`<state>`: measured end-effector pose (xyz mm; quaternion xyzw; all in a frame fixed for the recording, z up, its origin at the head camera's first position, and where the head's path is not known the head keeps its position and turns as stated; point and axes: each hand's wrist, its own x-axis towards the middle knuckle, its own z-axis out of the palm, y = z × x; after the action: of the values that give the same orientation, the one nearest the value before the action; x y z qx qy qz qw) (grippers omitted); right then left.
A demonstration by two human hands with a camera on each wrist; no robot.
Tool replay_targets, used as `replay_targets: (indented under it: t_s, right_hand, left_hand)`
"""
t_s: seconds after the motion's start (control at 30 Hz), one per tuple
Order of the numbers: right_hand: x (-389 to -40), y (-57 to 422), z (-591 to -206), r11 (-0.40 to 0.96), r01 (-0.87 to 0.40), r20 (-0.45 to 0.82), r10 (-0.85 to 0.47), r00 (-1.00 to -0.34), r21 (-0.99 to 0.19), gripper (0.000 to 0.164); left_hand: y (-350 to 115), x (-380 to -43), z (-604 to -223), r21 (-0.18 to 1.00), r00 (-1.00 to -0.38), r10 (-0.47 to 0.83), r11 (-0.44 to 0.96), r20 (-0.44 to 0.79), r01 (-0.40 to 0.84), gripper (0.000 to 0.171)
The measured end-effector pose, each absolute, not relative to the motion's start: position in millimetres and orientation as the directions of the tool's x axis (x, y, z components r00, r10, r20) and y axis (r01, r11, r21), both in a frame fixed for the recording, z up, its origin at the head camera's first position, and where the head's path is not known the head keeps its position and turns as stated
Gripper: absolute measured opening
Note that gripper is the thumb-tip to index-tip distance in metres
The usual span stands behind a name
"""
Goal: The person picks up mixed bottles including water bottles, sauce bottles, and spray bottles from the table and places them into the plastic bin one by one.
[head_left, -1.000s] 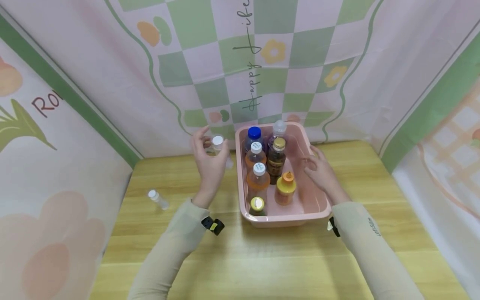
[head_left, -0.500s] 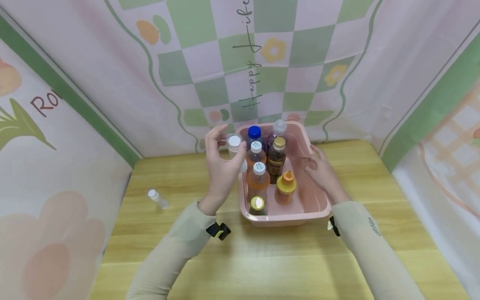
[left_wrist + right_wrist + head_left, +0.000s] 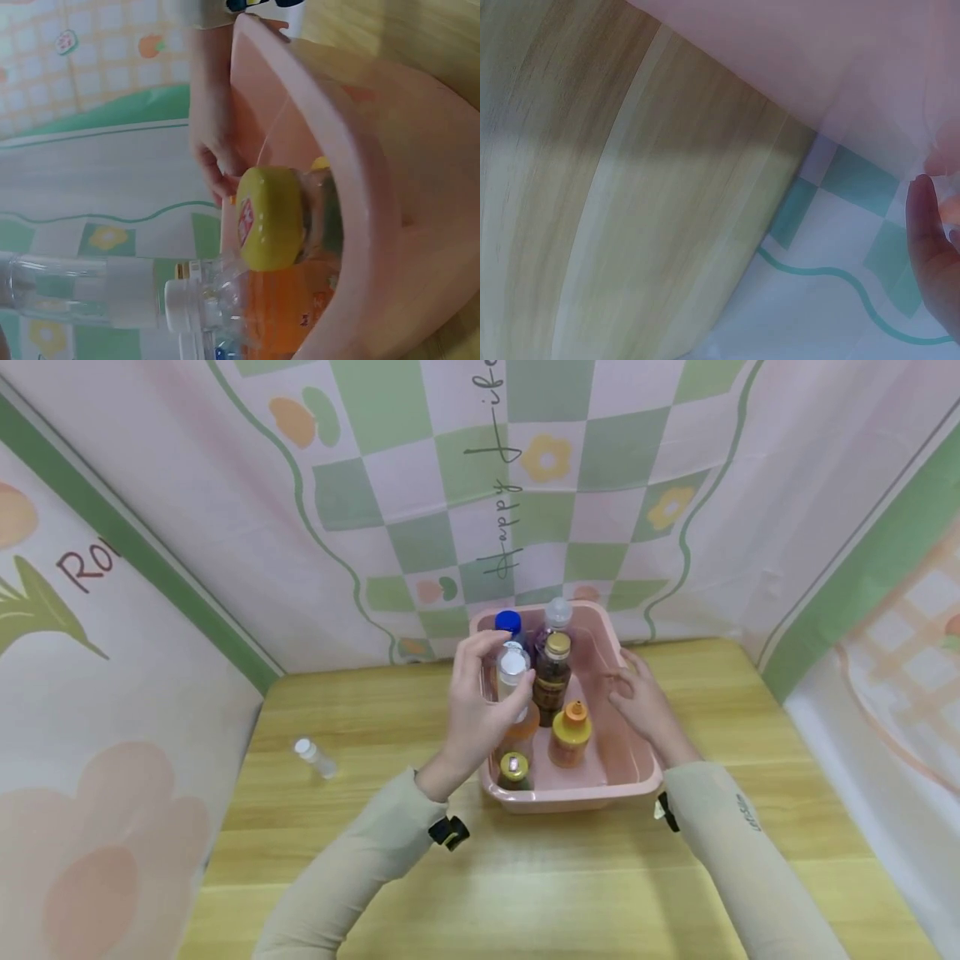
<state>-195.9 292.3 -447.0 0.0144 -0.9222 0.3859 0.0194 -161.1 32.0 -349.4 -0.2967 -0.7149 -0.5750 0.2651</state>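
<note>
My left hand point(image 3: 480, 697) holds a clear bottle with a white top point(image 3: 513, 665) above the left side of the pink basin point(image 3: 577, 795). In the left wrist view that clear bottle point(image 3: 71, 289) shows a white band at one end, close to a white cap below it. My right hand point(image 3: 637, 697) rests over the basin's right rim, fingers loosely bent. Inside stand a brown gold-capped bottle point(image 3: 552, 681), a yellow squeeze bottle with an orange nozzle point(image 3: 570, 739), a yellow-capped jar point(image 3: 274, 217) and a blue-capped bottle point(image 3: 507, 622). Orange-filled bottles are partly hidden by my left hand.
A small clear vial with a white cap point(image 3: 315, 757) stands on the wooden table point(image 3: 360, 727) to the left. A purplish bottle with a clear cap point(image 3: 558, 612) is at the basin's back. Printed cloth walls point(image 3: 480, 527) enclose the table's back and sides.
My left hand has carried the clear bottle rightward, from beside the basin to above its left bottles. The right hand and the basin have stayed in place.
</note>
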Motion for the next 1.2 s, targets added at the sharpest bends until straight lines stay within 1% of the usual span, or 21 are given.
replay_targets:
  t_s: [0.1,0.2,0.33,0.47,0.6,0.67,0.83,0.93,1.2]
  right_hand:
    - [-196,292,-447,0.7,-0.042,0.048,-0.012,-0.999,-0.713,0.042]
    - [-196,292,-447,0.698,-0.04,0.046,-0.01,-0.999,-0.715,0.042]
    - [-195,292,-447,0.7,-0.033,0.039,-0.007,-0.999,-0.714,0.042]
    - [-195,292,-446,0.703,-0.029,0.034,-0.007,-0.999,-0.71,0.042]
    - [-196,291,-446,0.701,-0.035,0.041,-0.008,-0.999,-0.712,0.041]
    - [-196,291,-445,0.698,-0.038,0.044,-0.008,-0.999,-0.715,0.041]
    - [-195,291,-444,0.699,-0.042,0.047,-0.011,-0.999,-0.714,0.04]
    - [-195,291,-444,0.701,-0.042,0.048,-0.012,-0.999,-0.712,0.04]
    - [-195,291,-445,0.705,-0.046,0.058,-0.008,-0.998,-0.707,0.04]
  left_hand:
    - [35,-160,-353,0.673,-0.695,0.204,0.175,0.689,0.719,0.046]
    - [37,-159,-358,0.676,-0.708,0.329,0.224,0.625,0.702,0.048]
    - [41,-161,-367,0.666,-0.692,0.498,0.268,0.523,0.696,0.049]
    - [45,-162,-374,0.686,-0.679,0.604,0.282,0.417,0.671,0.048]
    - [48,-162,-378,0.695,-0.674,0.669,0.323,0.312,0.643,0.047]
    - [49,-162,-380,0.681,-0.664,0.696,0.348,0.273,0.645,0.047]
    - [53,-166,-381,0.59,-0.625,0.755,0.416,0.201,0.692,0.051]
    - [56,-169,-382,0.556,-0.612,0.781,0.455,0.127,0.696,0.053]
    - [71,-179,-382,0.575,-0.584,0.808,0.513,-0.074,0.637,0.055]
